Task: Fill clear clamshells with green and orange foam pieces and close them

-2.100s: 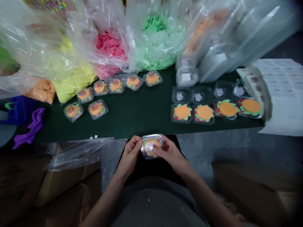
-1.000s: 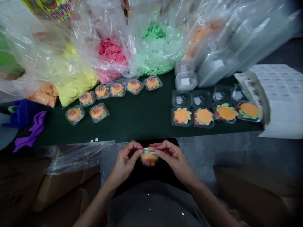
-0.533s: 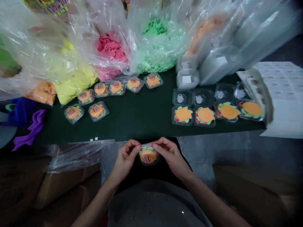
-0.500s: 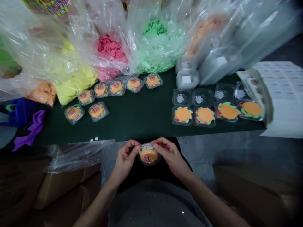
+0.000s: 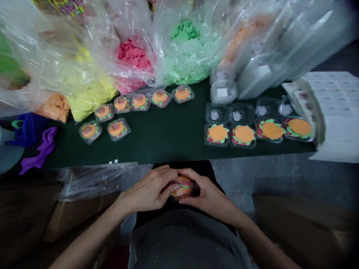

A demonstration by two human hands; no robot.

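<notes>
Hands: left hand [image 5: 148, 190] and right hand [image 5: 209, 194], grip of both closed round burger pack [image 5: 182, 185], held over lap just below table [image 5: 168, 138] edge | table: dark green, sealed packs [image 5: 116, 129] left, open trays [image 5: 244, 134] right, bags of coloured pieces [image 5: 131, 59] behind | floor: grey, cardboard boxes [image 5: 73, 216] left

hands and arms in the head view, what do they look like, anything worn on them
Both forearms are bare from the lower frame edge to the wrist: no sleeves, gloves, watch or bracelet show. The left hand and right hand carry no rings that can be made out. The fingernails look short and unpainted. Between the arms, the person's grey top shows.
</notes>
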